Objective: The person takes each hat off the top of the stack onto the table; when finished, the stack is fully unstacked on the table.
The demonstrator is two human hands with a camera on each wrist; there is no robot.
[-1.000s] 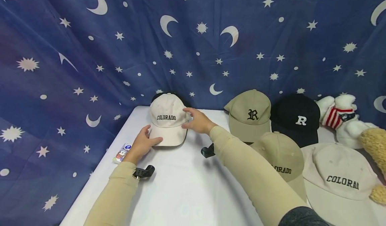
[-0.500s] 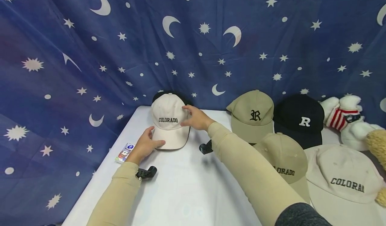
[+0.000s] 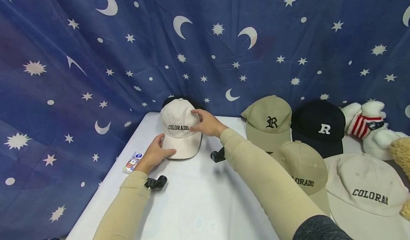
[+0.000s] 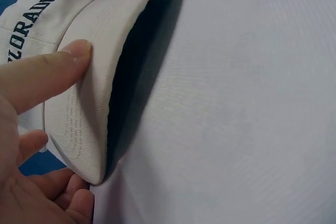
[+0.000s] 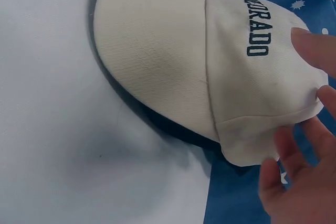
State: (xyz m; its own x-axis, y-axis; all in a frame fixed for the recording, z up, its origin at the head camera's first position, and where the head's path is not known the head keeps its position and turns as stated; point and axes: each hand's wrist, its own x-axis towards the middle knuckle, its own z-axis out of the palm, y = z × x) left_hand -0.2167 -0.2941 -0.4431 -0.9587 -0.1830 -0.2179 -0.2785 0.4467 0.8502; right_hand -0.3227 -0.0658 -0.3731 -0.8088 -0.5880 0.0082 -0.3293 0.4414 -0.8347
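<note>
A white baseball cap [image 3: 179,121] with "COLORADO" on its front sits at the far left of the table, brim toward me. My left hand [image 3: 156,152] holds the brim's left side, its thumb on top; in the left wrist view the other fingers curl by the brim's edge. My right hand [image 3: 209,123] holds the right side of the crown. Its thumb [image 5: 314,51] presses near the lettering, while the other fingers lie around the lower side and back. Behind the white cap shows the dark edge of a black cap [image 3: 169,100], mostly hidden.
On the right stand a khaki cap [image 3: 270,117], a black cap [image 3: 318,126], a tan cap [image 3: 299,165] and a cream cap [image 3: 368,186]. White [image 3: 379,140] and brown plush toys [image 3: 400,149] lie beyond. A small printed packet [image 3: 132,163] lies near the left edge. A starry curtain [image 3: 205,48] hangs behind.
The white cap has come slightly toward me. My right hand has moved a little left, its thumb now farther onto the crown's front. The head view has shifted slightly.
</note>
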